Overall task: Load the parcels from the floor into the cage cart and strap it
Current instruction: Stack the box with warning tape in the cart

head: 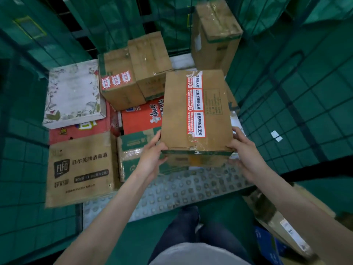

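Green mesh walls enclose the cage cart [286,96], studded metal floor showing at its front edge. Held item: taped brown box [196,115], raised over the cart's right front, above the parcels already stacked. My left hand [150,155] grips its near left corner, fingers curled under; my right hand [246,150] clasps the near right corner, thumb on top. Stock inside: FIFO carton [82,169] at the cart's left front, floral box [73,92] behind it. Advice, as I judge it: lower the box flat into the right-side gap, keeping it square to the neighbours.
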